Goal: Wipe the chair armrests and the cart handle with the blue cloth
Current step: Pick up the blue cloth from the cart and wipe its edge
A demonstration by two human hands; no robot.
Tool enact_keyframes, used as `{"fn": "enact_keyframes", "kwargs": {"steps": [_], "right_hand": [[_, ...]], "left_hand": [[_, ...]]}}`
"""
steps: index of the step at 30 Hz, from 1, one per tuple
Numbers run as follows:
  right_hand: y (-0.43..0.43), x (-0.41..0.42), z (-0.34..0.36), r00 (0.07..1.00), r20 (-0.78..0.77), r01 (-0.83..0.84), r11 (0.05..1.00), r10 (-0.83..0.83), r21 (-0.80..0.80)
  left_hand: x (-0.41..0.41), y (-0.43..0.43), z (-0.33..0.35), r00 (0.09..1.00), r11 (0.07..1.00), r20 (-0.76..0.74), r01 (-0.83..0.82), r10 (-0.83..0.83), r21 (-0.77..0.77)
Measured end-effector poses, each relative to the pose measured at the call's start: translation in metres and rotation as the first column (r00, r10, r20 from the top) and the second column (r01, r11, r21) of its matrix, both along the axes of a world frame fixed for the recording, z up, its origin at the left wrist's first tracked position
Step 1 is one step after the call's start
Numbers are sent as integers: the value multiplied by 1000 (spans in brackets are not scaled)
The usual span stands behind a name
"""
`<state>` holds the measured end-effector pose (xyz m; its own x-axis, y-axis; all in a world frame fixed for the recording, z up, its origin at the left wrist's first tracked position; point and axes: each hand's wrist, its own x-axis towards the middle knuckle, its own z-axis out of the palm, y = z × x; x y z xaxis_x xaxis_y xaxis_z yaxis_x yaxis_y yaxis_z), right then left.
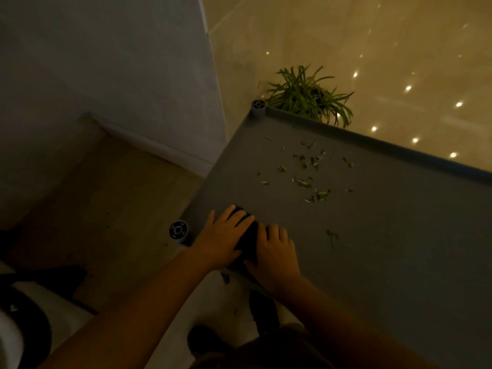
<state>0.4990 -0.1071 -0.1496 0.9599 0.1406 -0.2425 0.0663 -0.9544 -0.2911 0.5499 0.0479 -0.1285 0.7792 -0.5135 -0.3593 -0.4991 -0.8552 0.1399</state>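
Note:
A dark blue cloth (246, 243) lies bunched on the near left corner of a grey cart's top shelf (386, 235). My left hand (226, 235) presses flat on the cloth's left side, fingers spread. My right hand (277, 251) rests on its right side with fingers curled over the fabric. Most of the cloth is hidden beneath both hands. No cart handle and no chair armrest is clearly visible in the dim light.
Several cut green leaf bits (308, 171) are scattered on the shelf. A potted plant (306, 97) stands past the far rim. Round corner posts (178, 230) (258, 105) mark the shelf's left side. A wall (106, 75) rises at left. A dark object (24, 328) sits lower left.

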Motion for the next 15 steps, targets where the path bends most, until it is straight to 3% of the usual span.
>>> {"fn": "enact_keyframes", "kwargs": {"steps": [7,11,15], "right_hand": [[5,5,1,997,-69,-23,992,32,127],[2,14,3,990,-113,-64,985,83,160],[11,28,8,962,-140,-191,946,234,263]], "left_hand": [[-10,9,-5,988,1000,155,-7,11,-28],[-23,17,-6,991,991,73,-108,114,-73],[-41,38,0,964,931,-48,-264,260,-251]]}}
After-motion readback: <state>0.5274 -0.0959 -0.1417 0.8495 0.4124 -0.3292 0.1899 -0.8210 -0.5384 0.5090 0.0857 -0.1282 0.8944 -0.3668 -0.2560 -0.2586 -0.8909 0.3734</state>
